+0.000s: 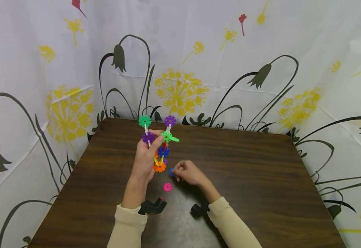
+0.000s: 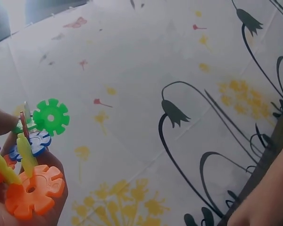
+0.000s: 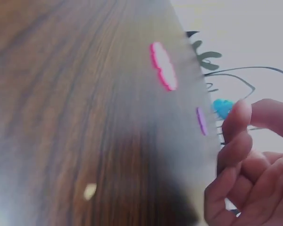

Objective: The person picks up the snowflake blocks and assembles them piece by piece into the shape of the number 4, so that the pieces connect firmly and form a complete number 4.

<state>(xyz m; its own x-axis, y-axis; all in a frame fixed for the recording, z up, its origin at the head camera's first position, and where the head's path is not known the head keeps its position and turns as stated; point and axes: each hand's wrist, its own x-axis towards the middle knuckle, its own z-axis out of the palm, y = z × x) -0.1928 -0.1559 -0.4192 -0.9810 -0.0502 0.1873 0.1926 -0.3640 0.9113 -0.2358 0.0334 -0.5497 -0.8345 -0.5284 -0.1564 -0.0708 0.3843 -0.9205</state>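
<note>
My left hand (image 1: pixel 143 160) grips a linked structure of notched, flower-shaped plastic discs, held up over the table. Among its pieces are a teal disc (image 1: pixel 144 121), a purple disc (image 1: pixel 170 120), a light-green disc (image 2: pixel 52 117), a blue disc (image 1: pixel 163 151) and an orange disc (image 2: pixel 35 192). Two yellow discs (image 2: pixel 26 155) stand edge-on in the orange one. To the right, my right hand (image 1: pixel 189 172) pinches a single loose blue disc (image 3: pixel 222 108) between thumb and fingertips, just above the table. The structure's back side is hidden by my left palm and fingers.
A pink disc (image 1: pixel 167 187) lies flat on the brown wooden table (image 1: pixel 245 172), between the forearms. Beyond it a loose purple disc (image 3: pixel 201 121) lies on the tabletop. A white curtain (image 1: pixel 217 69) with flower prints hangs along the table's far edge and sides.
</note>
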